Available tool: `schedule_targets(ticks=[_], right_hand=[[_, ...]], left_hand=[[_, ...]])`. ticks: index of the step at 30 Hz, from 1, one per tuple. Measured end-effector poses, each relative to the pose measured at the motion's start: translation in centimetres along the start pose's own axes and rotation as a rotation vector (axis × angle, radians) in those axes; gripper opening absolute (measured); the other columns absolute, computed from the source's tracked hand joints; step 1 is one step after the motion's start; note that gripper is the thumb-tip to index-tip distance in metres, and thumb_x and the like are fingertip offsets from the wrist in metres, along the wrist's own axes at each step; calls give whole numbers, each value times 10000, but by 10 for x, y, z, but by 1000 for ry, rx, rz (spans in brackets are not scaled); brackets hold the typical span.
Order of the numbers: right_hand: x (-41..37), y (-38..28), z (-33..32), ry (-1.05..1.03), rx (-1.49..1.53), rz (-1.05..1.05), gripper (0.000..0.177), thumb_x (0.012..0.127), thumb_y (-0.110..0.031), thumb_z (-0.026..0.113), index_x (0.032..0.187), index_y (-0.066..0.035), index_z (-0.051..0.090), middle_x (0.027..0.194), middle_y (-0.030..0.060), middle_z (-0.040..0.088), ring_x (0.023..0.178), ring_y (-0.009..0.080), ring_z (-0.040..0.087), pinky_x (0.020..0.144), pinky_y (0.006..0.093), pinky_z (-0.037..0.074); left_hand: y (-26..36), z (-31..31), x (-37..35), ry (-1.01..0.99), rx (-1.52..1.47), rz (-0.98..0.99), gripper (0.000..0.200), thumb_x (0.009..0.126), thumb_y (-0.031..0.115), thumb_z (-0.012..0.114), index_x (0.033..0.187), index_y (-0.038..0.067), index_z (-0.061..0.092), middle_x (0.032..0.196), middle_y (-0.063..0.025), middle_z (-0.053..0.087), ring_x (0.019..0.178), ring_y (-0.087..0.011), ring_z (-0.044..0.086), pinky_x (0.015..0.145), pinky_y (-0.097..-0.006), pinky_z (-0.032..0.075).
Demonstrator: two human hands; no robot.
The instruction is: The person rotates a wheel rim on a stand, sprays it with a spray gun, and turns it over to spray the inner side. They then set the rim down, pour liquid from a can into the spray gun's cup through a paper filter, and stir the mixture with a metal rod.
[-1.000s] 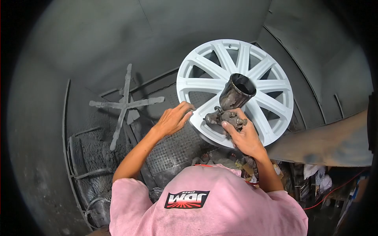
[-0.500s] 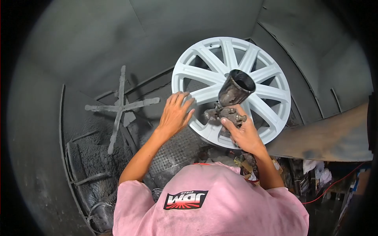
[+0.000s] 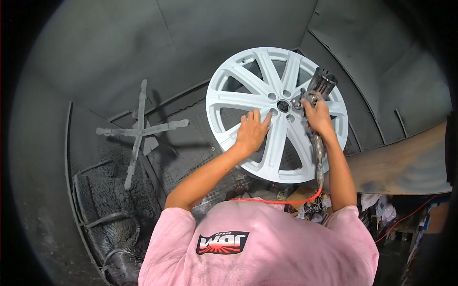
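A white multi-spoke wheel rim (image 3: 275,151) is held up in front of me, its face turned upward. My left hand (image 3: 253,131) has its fingers stretched out over the spokes, close to the lug holes beside the dark centre bore; whether the fingertips touch is hard to tell. In my right hand (image 3: 318,117) is a grimy spray gun (image 3: 322,82) with a dark cup on top, above the right side of the rim. Its nozzle points left, toward the hub. A wrapped hose (image 3: 318,159) hangs from its handle and runs into an orange-red length (image 3: 286,202).
A grey paint-crusted cross-shaped stand (image 3: 162,127) stands to the left. Grey booth walls (image 3: 229,24) surround the work. At right is a curved brown panel (image 3: 396,167), with plastic bags (image 3: 384,209) and clutter below. A crusted dark object (image 3: 114,200) lies lower left.
My right hand has carried the spray gun up and to the right, off the rim's middle. My left hand has shifted right, from the rim's edge to near the hub.
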State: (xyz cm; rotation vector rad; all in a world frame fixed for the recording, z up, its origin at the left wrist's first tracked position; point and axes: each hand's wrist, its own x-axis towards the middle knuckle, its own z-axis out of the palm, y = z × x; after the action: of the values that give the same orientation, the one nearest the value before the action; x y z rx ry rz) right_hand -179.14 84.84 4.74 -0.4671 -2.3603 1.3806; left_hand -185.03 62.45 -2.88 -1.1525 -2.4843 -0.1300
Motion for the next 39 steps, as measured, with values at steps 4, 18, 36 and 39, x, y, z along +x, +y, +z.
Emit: schedule_targets(ticks=[4, 18, 36, 39], right_hand=[[39, -3, -3, 21, -67, 52, 342, 940, -233, 637, 1166, 7, 544, 741, 148, 645, 532, 227, 632, 439, 368, 510], [67, -8, 10, -87, -257, -132, 350, 929, -210, 647, 1134, 52, 538, 819, 233, 676, 591, 300, 683, 507, 406, 539], [81, -107, 77, -494, 103, -144, 325, 958, -281, 625, 1114, 2, 590, 654, 54, 627, 434, 140, 553, 413, 299, 454], [135, -100, 101, -443, 87, -108, 309, 949, -281, 627, 910, 23, 660, 636, 67, 634, 454, 158, 599, 427, 330, 478]], left_hand=[[11, -7, 0, -5, -131, -51, 386, 929, 280, 632, 1269, 97, 619, 1038, -168, 521, 978, -314, 521, 798, -431, 427], [-92, -13, 52, -84, -248, 81, 572, 860, 455, 708, 1208, 9, 619, 1127, -161, 608, 1052, -340, 603, 946, -454, 471], [-109, -16, 46, -73, -65, -150, 872, 614, 823, 687, 900, -1, 688, 920, -162, 671, 927, -314, 642, 888, -407, 460], [-111, -11, 48, -115, -61, -159, 867, 613, 823, 686, 880, -2, 685, 917, -157, 674, 921, -309, 647, 869, -410, 463]])
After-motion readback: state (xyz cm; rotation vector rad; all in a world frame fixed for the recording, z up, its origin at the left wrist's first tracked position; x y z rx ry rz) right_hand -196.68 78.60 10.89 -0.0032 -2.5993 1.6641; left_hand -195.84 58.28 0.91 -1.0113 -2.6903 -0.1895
